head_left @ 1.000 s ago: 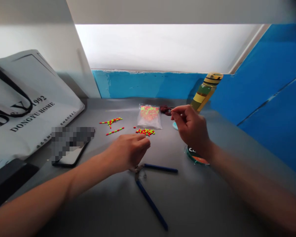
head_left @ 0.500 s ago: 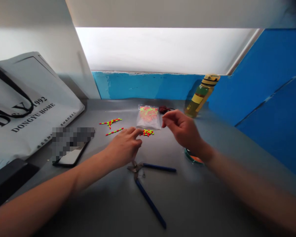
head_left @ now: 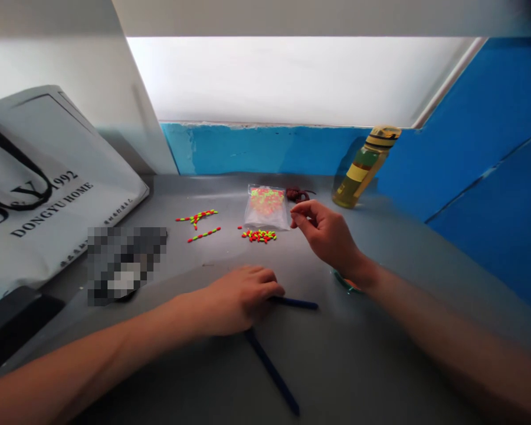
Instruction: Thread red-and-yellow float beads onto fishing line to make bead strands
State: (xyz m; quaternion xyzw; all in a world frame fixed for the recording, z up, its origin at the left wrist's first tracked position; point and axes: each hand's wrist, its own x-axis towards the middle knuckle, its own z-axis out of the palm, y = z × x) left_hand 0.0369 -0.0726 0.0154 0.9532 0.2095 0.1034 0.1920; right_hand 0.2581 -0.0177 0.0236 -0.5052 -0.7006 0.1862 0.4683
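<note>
My left hand lies on the head of the blue-handled pliers, fingers curled over it; both blue handles stick out from under it. My right hand hovers right of a small pile of red and yellow-green beads, thumb and forefinger pinched on something too small to make out. Behind the pile lies a clear bag of the same beads. Short strung rows of beads lie to the left on the grey table.
A white tote bag with black lettering leans at the left, with a phone beside it. A yellow-green bottle stands at the back right by the blue wall. A dark red cord bundle lies behind the bag; a round spool sits under my right wrist.
My left hand has drawn back from the bead pile and come down on the pliers' head. My right hand has lowered and shifted left, still pinched.
</note>
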